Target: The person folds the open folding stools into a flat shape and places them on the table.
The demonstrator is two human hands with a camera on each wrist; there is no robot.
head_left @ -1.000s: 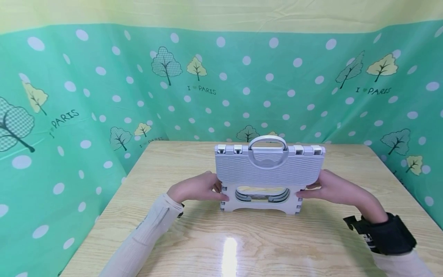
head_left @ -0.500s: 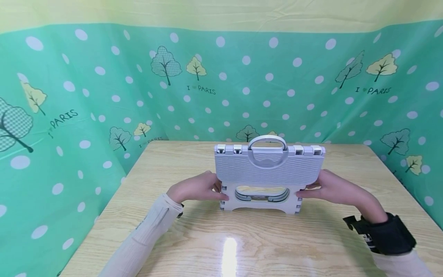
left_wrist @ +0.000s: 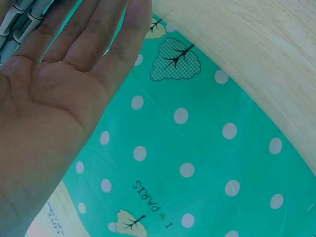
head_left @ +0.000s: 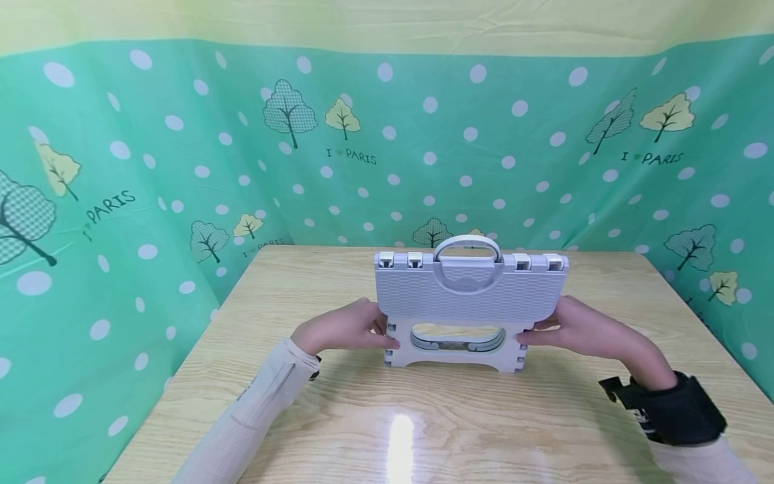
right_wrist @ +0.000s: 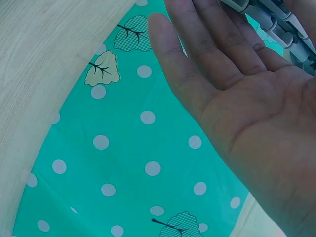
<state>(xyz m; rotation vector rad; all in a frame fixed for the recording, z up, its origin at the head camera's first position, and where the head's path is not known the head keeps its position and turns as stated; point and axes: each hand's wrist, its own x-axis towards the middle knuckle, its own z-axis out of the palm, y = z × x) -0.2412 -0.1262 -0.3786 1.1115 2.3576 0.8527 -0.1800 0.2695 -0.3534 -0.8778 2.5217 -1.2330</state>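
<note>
A pale lilac and white folding stool [head_left: 468,307] stands upright on its side panel in the head view, its woven-textured seat half facing me and its loop handle [head_left: 467,242] at the top. My left hand [head_left: 345,327] grips its left side, thumb on the front panel. On the opposite side my right hand [head_left: 586,329] holds it the same way. The fingertips behind the panel are hidden. Grey hinge parts of the stool [left_wrist: 22,32] show beyond the fingers in the left wrist view, and likewise beside my right palm [right_wrist: 261,108] in the right wrist view.
The stool is on a light wooden table [head_left: 338,430] with a bright glare streak near the front. Behind and to both sides hangs a green dotted curtain [head_left: 423,134] printed with trees. A black strap [head_left: 680,410] wraps the right wrist.
</note>
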